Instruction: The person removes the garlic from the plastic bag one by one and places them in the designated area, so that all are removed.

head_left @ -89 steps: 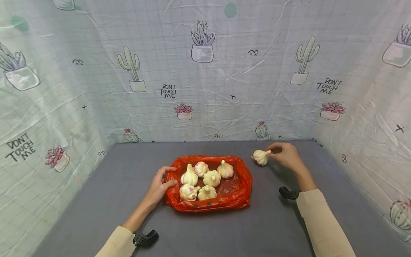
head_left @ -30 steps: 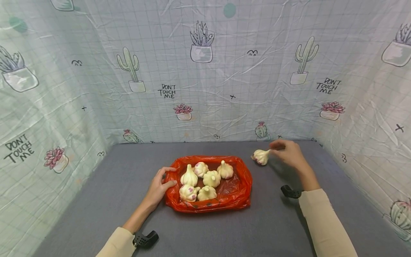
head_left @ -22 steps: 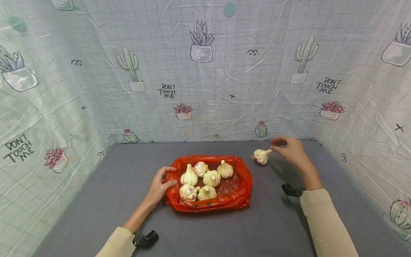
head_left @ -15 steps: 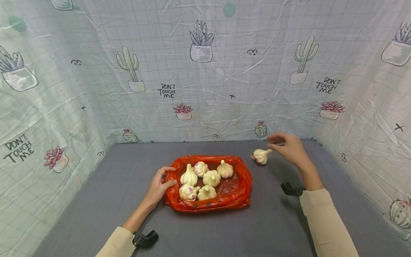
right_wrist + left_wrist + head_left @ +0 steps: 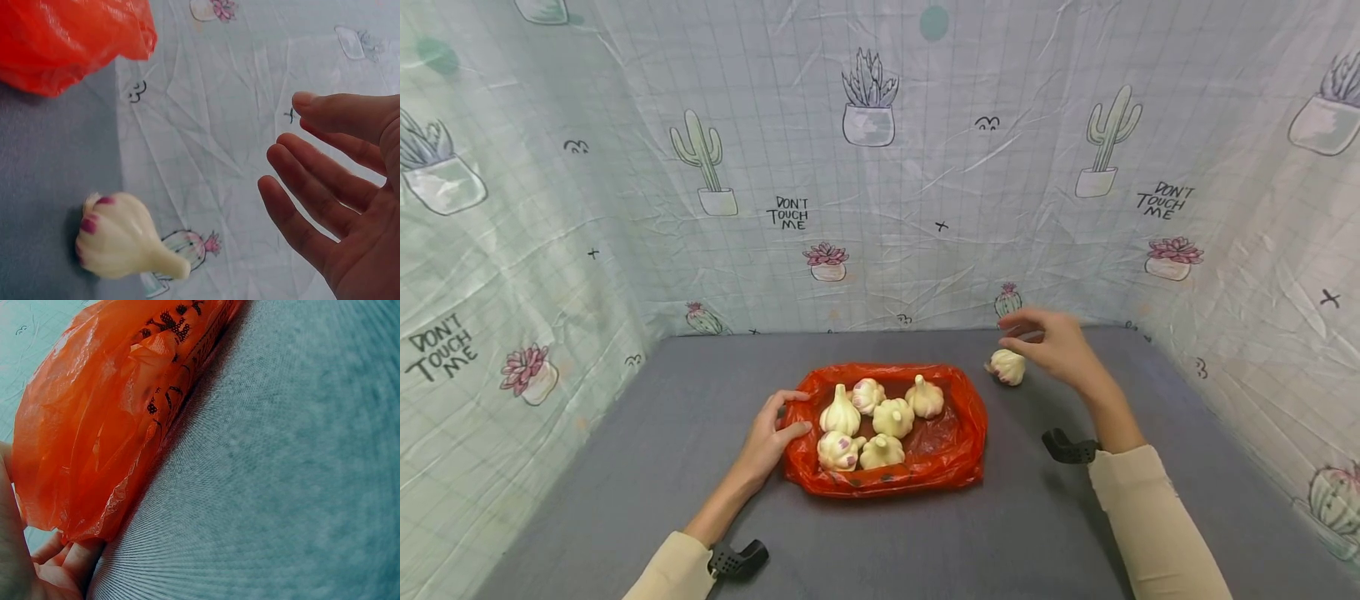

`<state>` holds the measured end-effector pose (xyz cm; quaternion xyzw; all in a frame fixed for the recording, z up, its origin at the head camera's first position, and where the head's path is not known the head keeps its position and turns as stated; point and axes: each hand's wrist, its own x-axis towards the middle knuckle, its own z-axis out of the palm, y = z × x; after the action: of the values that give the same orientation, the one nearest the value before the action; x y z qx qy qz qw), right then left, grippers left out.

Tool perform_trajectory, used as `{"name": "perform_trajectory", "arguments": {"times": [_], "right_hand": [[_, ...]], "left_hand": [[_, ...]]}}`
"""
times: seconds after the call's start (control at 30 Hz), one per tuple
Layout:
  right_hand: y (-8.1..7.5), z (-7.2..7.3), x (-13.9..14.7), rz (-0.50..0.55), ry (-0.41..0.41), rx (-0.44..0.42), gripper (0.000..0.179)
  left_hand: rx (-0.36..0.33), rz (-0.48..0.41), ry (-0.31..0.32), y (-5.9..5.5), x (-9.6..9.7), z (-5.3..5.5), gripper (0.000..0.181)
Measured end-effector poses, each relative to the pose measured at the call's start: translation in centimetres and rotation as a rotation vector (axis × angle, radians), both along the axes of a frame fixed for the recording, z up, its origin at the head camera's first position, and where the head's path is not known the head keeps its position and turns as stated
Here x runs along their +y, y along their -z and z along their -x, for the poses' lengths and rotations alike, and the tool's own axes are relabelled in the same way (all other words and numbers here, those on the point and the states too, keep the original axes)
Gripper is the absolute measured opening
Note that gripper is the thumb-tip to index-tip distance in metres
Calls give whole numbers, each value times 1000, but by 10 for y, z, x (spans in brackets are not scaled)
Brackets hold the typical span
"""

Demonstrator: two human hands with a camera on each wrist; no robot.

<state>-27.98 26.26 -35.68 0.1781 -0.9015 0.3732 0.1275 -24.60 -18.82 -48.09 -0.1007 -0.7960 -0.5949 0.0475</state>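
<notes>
The red bag (image 5: 87,425) looks like thin plastic, glossy and crumpled at its folds. The garlic bulbs (image 5: 894,417) have a smooth surface with a low shine. The tabletop (image 5: 895,550) seems covered by matt, finely ribbed cloth. The backdrop (image 5: 895,192) is a wrinkled, slightly shiny sheet. The sleeves (image 5: 1157,517) are matt cloth, the wrist devices (image 5: 737,560) plastic-looking.

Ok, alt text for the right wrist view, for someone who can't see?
An empty right hand hangs at the right, apart from a garlic bulb on the grey table at lower left. A red plastic bag shows at upper left, patterned cloth behind.
</notes>
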Motion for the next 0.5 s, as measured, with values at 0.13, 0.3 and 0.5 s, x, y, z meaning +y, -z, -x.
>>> {"name": "perform_trajectory", "arguments": {"times": [0.13, 0.3, 0.5], "right_hand": [[-1, -2, -8, 1, -27, 7, 31], [-5, -5, -15, 14, -48, 24, 32], [-9, -10, -22, 25, -93, 49, 31]], "left_hand": [[-12, -8, 2, -1, -1, -1, 40], [-9, -26, 12, -2, -1, 0, 40], [-26, -26, 22, 0, 0, 0, 40]]}}
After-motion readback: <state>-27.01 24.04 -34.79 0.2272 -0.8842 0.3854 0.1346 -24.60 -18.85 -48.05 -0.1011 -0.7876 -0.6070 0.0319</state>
